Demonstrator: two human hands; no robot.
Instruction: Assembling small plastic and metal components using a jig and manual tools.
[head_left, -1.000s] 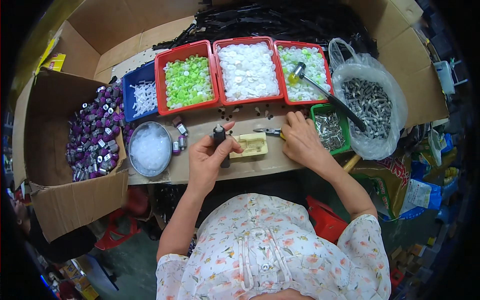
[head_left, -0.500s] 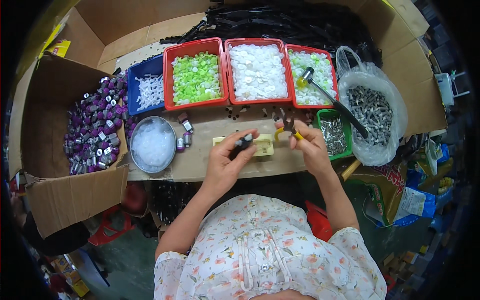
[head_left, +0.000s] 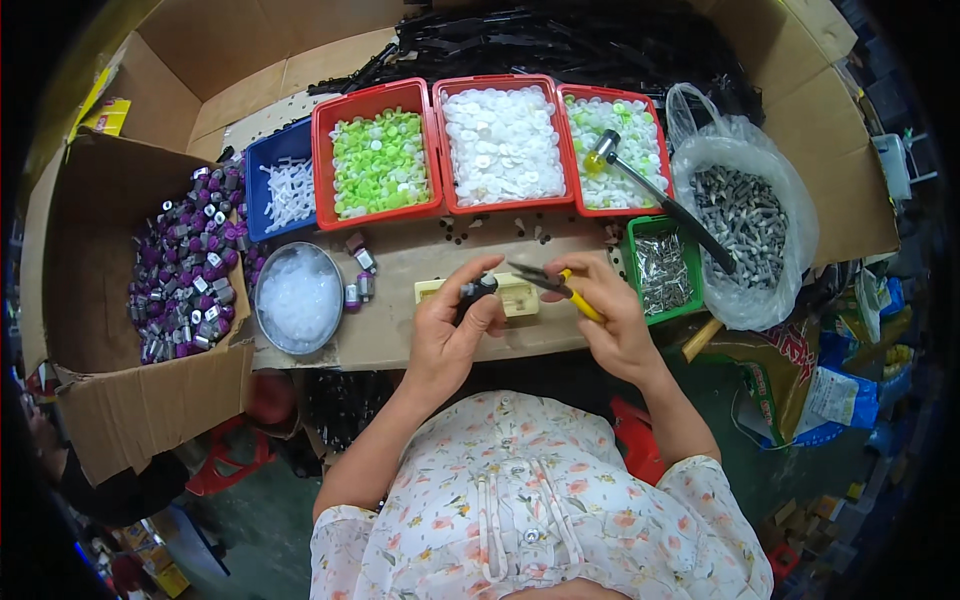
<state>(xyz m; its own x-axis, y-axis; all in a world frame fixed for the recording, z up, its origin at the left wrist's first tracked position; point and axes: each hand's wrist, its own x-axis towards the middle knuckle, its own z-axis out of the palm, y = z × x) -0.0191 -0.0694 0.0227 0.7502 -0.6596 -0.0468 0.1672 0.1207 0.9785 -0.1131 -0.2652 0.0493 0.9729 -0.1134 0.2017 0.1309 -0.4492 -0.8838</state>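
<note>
Pliers (head_left: 562, 288): swung round since half a second ago, when their nose pointed up toward the bins; now it points left across the yellow tray (head_left: 524, 301), just beside the left fingertips.
Black part (head_left: 478, 288): above the left half of the yellow tray, tilted, with its pale tip facing the pliers; its lower end is hidden by the hand.
Left hand (head_left: 448, 318): over the left end of the yellow tray, thumb and forefinger closed around the black part.
Right hand (head_left: 608, 310): just right of the yellow tray, fingers wrapped on the yellow handles; the nose looks slightly parted, but whether it touches anything I cannot tell.
What the turn means: tool and part now face one another, so the work seems to be at lining them up; no finished contact shows.
Green bin (head_left: 672, 311): right of the yellow tray, holding thin metal pieces.
Metal bowl (head_left: 297, 351): well left of the yellow tray, full of translucent white bits.
Purple-and-grey pieces (head_left: 365, 287): a few, loose between that bowl and the yellow tray.
Hammer (head_left: 697, 228): beyond and right of the yellow tray.
</note>
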